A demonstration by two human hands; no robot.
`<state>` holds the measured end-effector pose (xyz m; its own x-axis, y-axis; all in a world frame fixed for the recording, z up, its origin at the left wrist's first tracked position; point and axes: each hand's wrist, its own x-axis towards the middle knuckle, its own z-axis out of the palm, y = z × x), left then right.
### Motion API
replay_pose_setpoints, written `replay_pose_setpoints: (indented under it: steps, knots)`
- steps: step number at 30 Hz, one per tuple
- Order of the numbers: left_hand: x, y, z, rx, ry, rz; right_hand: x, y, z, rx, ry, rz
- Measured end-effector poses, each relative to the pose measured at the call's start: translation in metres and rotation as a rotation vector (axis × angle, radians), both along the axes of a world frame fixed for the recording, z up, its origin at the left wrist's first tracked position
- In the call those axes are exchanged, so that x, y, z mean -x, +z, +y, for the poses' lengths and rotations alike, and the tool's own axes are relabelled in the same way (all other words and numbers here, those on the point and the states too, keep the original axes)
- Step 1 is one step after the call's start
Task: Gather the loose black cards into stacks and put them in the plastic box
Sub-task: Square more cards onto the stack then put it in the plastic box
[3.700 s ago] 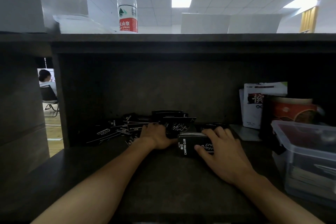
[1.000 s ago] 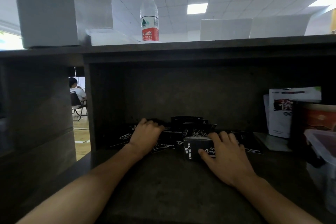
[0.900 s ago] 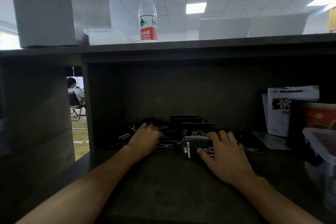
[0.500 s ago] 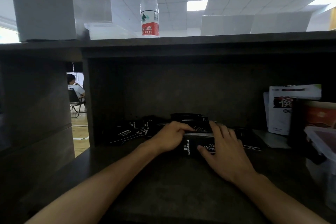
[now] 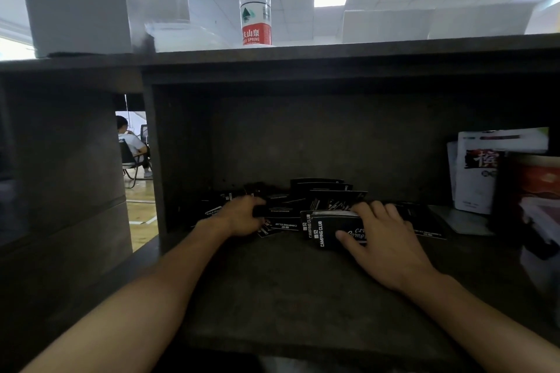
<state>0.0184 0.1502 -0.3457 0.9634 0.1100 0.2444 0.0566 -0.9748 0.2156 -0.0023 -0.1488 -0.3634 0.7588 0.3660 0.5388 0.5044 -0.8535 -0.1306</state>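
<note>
Cards first: my right hand [image 5: 385, 239] lies over the neat stack of black cards with white "CAMPING CLUB" lettering [image 5: 327, 228], fingers curled across its far top edge and thumb pressed against its near face, so the stack is gripped and stands on the dark grey tabletop [image 5: 288, 288] just left of my palm. My left hand [image 5: 242, 216] reaches into the scatter of loose black printed cards [image 5: 321, 200] to the left of the stack; its fingers are curled into the pile and a dark card edge juts out rightward from under them, though whether they actually pinch it or only press on it I cannot tell. More loose cards lie fanned behind both hands, against the back wall of the dark shelf recess, and one lies flat to the right of my right hand. The clear plastic box [image 5: 542, 230] sits at the far right edge, blurred and cut off by the frame, well apart from the stack. A clear water bottle with a red cap and red label [image 5: 255, 6] stands on the shelf top above.

Half a second ago my left hand was touching the stack's left edge beside my right; it has since drawn back leftward into the loose cards, while my right hand keeps its grip in the same place
</note>
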Motion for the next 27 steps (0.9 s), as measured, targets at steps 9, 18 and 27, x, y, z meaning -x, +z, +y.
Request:
replay_pose_setpoints:
  steps: [9,18,27]
  knots:
    - [0.01,0.011,-0.023,-0.332,-0.056,-0.607,0.001,0.001,-0.001,-0.013,0.008,0.005]
    - [0.023,0.004,-0.095,0.81,-0.45,0.02,-0.004,-0.002,-0.001,-0.025,0.032,0.012]
    - [0.011,0.012,-0.103,1.079,-0.35,-0.014,-0.003,0.0,-0.001,-0.009,0.022,0.009]
